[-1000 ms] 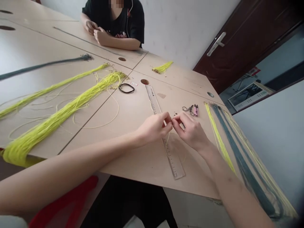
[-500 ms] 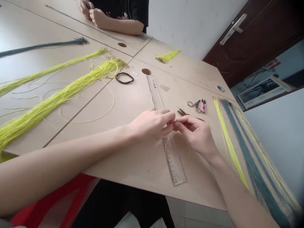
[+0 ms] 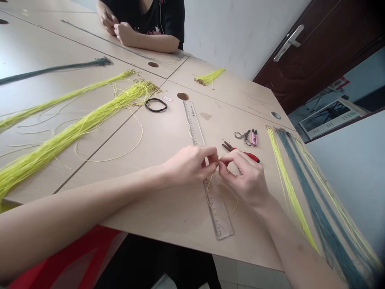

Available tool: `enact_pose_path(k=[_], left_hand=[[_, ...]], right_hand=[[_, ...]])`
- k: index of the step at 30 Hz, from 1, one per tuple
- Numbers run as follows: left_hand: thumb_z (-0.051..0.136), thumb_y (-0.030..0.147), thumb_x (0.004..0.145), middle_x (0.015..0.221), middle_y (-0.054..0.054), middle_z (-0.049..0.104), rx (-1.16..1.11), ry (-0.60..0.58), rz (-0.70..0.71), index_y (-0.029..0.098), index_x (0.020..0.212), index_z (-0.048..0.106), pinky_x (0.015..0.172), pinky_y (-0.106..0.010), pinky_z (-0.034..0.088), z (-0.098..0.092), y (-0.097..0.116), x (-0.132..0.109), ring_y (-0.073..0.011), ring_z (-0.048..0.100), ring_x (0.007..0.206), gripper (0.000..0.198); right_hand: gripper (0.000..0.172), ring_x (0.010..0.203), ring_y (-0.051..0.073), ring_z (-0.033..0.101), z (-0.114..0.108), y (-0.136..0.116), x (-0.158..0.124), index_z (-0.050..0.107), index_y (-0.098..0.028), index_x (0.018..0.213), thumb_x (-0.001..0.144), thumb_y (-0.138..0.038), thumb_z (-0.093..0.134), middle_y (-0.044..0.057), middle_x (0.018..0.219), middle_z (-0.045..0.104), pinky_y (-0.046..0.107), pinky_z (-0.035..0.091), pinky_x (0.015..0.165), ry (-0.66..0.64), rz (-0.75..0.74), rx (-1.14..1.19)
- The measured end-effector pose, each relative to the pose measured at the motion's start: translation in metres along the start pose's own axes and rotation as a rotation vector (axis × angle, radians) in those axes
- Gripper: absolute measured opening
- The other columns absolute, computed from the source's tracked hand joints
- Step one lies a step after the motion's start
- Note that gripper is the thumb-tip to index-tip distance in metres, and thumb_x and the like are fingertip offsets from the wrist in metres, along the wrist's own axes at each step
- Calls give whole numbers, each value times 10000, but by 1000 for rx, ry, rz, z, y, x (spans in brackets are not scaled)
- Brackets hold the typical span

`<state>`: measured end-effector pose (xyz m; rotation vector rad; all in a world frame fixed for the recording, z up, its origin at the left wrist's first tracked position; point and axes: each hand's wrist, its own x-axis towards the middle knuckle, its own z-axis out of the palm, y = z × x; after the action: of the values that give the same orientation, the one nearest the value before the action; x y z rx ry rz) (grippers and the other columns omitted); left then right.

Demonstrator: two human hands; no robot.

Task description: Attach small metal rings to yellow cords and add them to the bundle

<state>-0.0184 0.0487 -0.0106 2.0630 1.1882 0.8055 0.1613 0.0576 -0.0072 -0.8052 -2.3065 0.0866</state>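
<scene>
My left hand [image 3: 188, 165] and right hand [image 3: 244, 176] pinch a yellow cord [image 3: 207, 196] in a narrow grip, fingertips together — it trails down across the clear ruler [image 3: 218, 212].

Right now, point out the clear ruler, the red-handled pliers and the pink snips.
Clear ruler [image 3: 219, 212], head view, lower part of the ruler
Red-handled pliers [image 3: 251, 157], head view, red handle
Pink snips [image 3: 254, 137], head view, pink handle
</scene>
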Motion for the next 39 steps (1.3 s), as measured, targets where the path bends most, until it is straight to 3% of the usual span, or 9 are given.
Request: enact_pose_path(k=[8,16,19,21,26,34,39], left_hand=[[512,200,795,612,37,567,-210,-38,-60,165,744,564,475,-206,332,-3,5,2,-74,452,482,81],[479,219,863,679,11,591,-576,-188,-74,143,766,542,606,-217,446,-9,8,3,-87,563,614,139],[494,224,871,790,-5,613,-662,-182,-53,133,792,541,631,-222,458,-11,8,3,-68,555,612,129],[527,223,863,809,-11,613,-745,-183,-38,121,787,542,618,-211,460,-12,9,3,-57,549,599,128],[583,196,836,791,-30,619,-905,-270,-41,94,756,556,575,-165,462,-12,13,1,-49,543,606,133],[608,166,805,734,-24,632,-872,-290,-42,102,729,563,557,-154,469,-11,15,-2,-64,556,627,109],[605,158,803,708,-7,613,-827,-276,-45,104,732,565,543,-151,428,-12,16,-3,-57,528,612,98]], right_hand=[[131,645,132,515,-2,0,2,482,-192,767,854,-94,481,6,686,510,248,423,583,10,-35,-23],[137,638,139,513,-7,-2,0,503,-200,762,822,-78,528,5,680,538,266,436,581,77,-60,53],[126,653,137,532,-13,-8,-1,517,-190,771,822,-75,522,6,695,554,276,447,602,124,15,115],[128,663,131,554,-17,-13,0,524,-179,792,876,-98,470,11,710,558,268,463,601,116,143,219],[227,701,98,583,-28,-23,4,572,-171,753,940,-254,472,-9,707,594,212,485,672,-79,510,728],[198,669,68,578,-29,-28,6,576,-167,705,894,-207,536,-29,679,598,160,470,632,-123,587,882],[167,679,68,585,-27,-27,4,583,-170,737,890,-192,521,-29,701,593,162,479,638,-121,562,913]])
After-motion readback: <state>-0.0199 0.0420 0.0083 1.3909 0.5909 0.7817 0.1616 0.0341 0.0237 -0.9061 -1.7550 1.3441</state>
